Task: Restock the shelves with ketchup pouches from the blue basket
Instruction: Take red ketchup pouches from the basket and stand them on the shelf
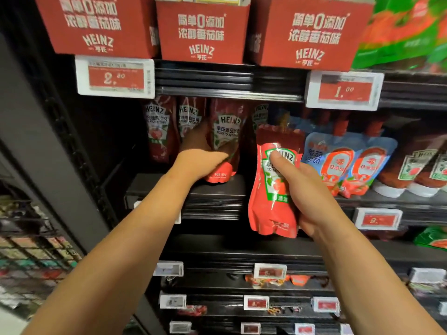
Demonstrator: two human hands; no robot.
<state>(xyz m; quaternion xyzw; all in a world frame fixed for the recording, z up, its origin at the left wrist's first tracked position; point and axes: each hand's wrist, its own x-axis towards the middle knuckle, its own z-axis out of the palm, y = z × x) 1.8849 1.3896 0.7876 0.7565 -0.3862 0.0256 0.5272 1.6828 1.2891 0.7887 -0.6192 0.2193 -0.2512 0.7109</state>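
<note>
My left hand grips a ketchup pouch standing on the shelf, setting it in its row. My right hand holds a second pouch just before the shelf edge; it likely goes in next, upright beside the first. The blue basket is out of sight.

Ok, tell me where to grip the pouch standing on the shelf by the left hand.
Grip the pouch at its waist, a little below the label, coming from the front. It stands upright with its broad face outward and other pouches close behind, so only the front is free. The left hand already holds it there.
</note>
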